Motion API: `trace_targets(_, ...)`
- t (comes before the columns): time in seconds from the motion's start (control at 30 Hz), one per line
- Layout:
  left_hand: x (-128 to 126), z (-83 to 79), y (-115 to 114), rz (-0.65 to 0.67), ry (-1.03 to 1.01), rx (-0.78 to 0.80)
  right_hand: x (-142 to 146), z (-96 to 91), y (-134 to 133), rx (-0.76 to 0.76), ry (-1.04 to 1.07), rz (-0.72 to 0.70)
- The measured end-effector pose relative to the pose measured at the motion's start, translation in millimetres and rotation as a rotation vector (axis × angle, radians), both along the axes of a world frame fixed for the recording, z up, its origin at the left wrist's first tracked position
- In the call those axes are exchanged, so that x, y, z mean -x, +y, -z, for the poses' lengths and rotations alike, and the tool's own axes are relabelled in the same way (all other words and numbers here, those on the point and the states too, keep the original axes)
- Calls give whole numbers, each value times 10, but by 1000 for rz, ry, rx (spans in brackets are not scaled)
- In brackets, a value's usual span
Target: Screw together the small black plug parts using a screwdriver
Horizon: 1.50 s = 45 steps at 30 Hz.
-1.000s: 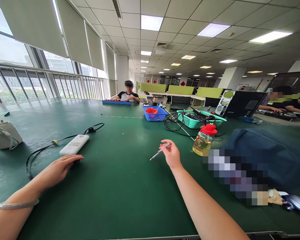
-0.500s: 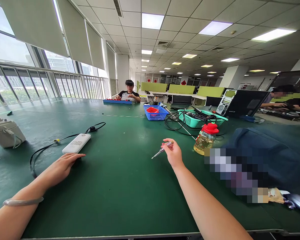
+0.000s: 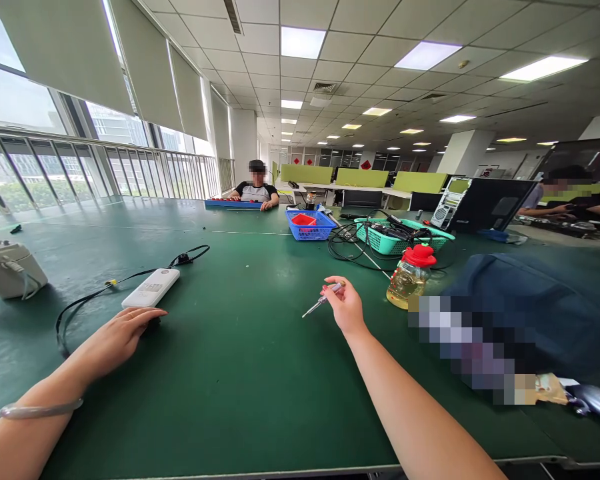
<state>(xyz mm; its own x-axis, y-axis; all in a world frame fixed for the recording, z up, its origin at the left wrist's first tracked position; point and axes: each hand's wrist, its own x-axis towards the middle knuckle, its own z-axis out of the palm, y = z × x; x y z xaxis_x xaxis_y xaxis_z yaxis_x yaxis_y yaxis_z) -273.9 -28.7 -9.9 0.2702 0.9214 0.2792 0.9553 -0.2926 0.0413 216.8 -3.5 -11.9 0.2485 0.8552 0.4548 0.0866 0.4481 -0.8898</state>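
My right hand (image 3: 346, 305) is closed around a slim screwdriver (image 3: 319, 305) with a clear handle. Its thin metal shaft slants down to the left above the green table (image 3: 250, 380). On the left, my left hand (image 3: 123, 331) rests with its fingers stretched out, close to the near end of a white oblong device (image 3: 153, 288). Something dark shows beneath those fingers, but I cannot tell what it is. A black cable (image 3: 77, 305) curves past the device.
A red-lidded bottle (image 3: 409, 283) stands right of my right hand, beside a dark blue bag (image 3: 535, 307). Farther back are a blue basket (image 3: 313, 230), a teal basket (image 3: 387, 241) with cables, and a seated person (image 3: 257, 187) at a blue tray (image 3: 233, 205). A beige case (image 3: 13, 267) stands far left.
My hands hold nearly the same pose, and the view has shifted slightly. Across the table, the seated person's one hand has lowered onto the tabletop beside the blue tray.
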Motion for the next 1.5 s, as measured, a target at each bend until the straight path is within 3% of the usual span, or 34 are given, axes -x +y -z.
trace_targets(0.33, 22, 16, -8, 53, -25, -31, 12, -11, 3, -1, 17, -9)
trace_targets(0.93, -46, -102, -104, -6, -89, 22, 4, -1, 4, -5, 16, -13)
trace_targets(1.5, 14, -83, -68, 11, -127, 36, -3, -26, -2, -2, 9, -9)
